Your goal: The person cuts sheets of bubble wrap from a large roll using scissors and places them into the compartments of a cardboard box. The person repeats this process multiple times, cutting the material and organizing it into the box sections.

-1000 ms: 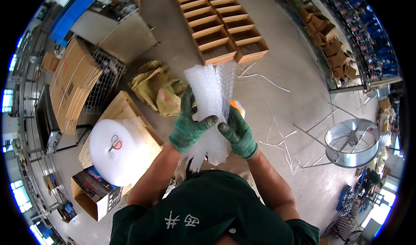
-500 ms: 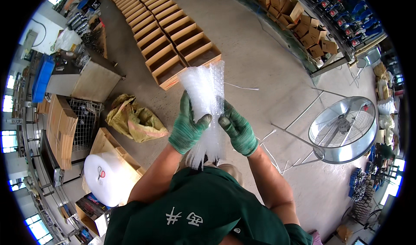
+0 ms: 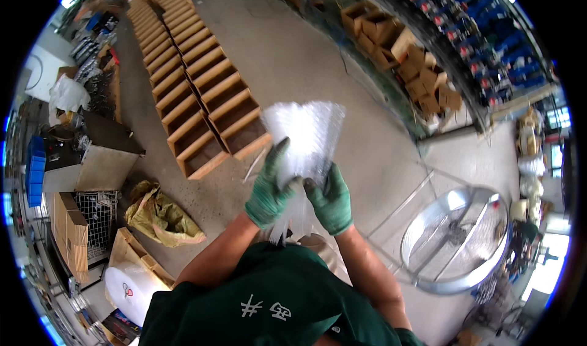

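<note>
A stack of clear bubble wrap sheets [image 3: 306, 135] is held upright in front of my body, its far end fanned out and its lower strips hanging toward my shirt. My left hand [image 3: 269, 190], in a green knit glove, closes on the left edge with the thumb across the front. On the right edge my right hand [image 3: 330, 199], gloved alike, grips the same sheets, its thumb near the left thumb. Fingers behind the sheets are hidden.
Two long rows of open cardboard boxes [image 3: 223, 116] stand ahead on the left. A large round metal fan [image 3: 455, 239] is at the right. At the left lie a yellowish woven sack [image 3: 162, 217], a bubble wrap roll [image 3: 125, 294] and flattened cartons [image 3: 68, 236]. More cartons [image 3: 422, 80] sit by the far rack.
The view has turned, so boxes and sack sit further left and lower. Both hands still hold the bubble wrap, whose far end is spread wider and has shifted right; my right hand is closer to my left.
</note>
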### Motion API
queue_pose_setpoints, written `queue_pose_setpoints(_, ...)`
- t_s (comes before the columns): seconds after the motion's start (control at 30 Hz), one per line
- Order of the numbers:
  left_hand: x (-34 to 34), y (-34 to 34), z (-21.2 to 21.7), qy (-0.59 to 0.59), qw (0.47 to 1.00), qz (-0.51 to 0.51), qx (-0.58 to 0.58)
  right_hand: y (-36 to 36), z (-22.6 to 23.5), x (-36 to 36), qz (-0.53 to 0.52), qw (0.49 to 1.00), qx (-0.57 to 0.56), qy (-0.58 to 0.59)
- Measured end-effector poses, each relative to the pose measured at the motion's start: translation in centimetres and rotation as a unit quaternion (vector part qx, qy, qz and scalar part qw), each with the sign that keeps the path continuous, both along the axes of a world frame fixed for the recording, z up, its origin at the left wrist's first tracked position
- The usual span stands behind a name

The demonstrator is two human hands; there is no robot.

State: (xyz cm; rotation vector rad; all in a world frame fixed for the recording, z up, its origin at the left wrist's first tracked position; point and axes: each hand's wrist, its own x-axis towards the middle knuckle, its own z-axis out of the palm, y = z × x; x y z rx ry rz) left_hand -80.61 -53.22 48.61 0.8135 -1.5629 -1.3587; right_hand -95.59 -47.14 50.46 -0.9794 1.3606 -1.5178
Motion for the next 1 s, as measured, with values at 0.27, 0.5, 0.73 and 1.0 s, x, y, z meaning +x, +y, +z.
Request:
queue_pose_setpoints(0.27,-8.8,-19.6,1.9,-0.133,0.988,0.023,-0.078,-18.2,-2.0,-12.4,0.033,0.993,0.074,-0.083)
queue_pose_setpoints(0.5,-9.3,-38.8,0.2,0.183,0.952,0.194,0.148,-43.6,-0.6,-20.7,0.195,0.910,0.067,-0.359)
queue_pose_setpoints(0.73,-0.3,-46.2,-5.6,0.151,0.842,0.509,0.099,-67.9,-0.2,-26.2,0.208,0.953,0.081,-0.203)
queue_pose_setpoints(1.0,2.5,-57.8,-15.1,0.191,0.727,0.647,0.129,-90.1,-4.7,-27.8,0.193,0.979,0.066,0.008)
